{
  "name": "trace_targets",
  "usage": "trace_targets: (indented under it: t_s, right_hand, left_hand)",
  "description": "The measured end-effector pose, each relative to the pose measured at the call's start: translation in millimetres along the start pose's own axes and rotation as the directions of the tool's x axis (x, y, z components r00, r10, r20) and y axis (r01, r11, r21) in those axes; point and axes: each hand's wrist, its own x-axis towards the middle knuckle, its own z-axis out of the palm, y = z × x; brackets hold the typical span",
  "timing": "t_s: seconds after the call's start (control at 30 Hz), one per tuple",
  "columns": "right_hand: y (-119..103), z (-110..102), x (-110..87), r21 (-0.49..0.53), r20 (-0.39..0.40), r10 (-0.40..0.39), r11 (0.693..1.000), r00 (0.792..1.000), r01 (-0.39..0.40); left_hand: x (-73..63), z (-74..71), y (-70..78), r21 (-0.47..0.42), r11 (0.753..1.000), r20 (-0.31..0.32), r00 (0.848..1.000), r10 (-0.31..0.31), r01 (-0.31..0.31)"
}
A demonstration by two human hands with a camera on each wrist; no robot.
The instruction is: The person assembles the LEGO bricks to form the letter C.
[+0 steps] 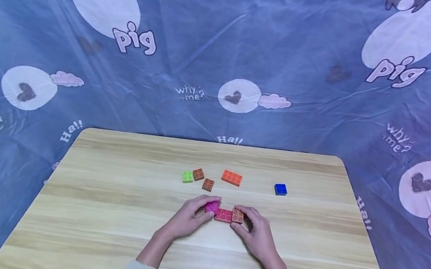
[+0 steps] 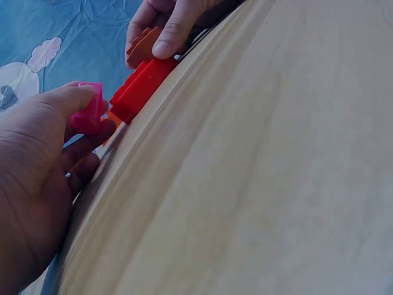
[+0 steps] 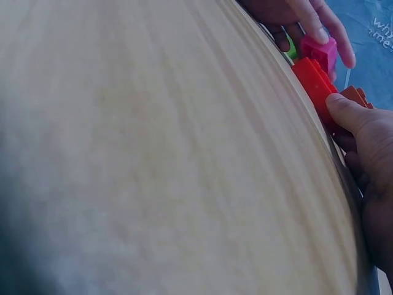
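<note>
My left hand pinches a small magenta brick between thumb and fingers. In the left wrist view that magenta brick is tilted, held off the table beside the near end of a long red brick. Lying on the table between both hands, the red brick shows its studs upward. A brown-orange square brick sits on the red brick's right end, and my right hand grips it there. The right thumb rests on the near side, where the two bricks meet, in the right wrist view.
Beyond the hands on the wooden table lie a lime green brick, two brown bricks, one near the green and one closer, an orange brick and a blue brick. A blue printed cloth hangs behind.
</note>
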Motion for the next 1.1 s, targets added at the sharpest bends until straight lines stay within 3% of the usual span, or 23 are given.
trace_targets:
  t_s: [0.33,1.1]
  right_hand:
    - [2.9,-0.6,1.5,-0.007,-0.002,-0.021,1.0,1.0,0.021]
    - [3.4,-2.0,-0.5,-0.022,0.004,-0.03,0.999,1.0,0.03]
  left_hand:
    - [1.8,3.5,3.0,0.051,0.997,-0.004,0.999,-0.052,0.052]
    - [1.6,8.5,3.7,0.118,0.992,-0.003,0.999,-0.044,0.044]
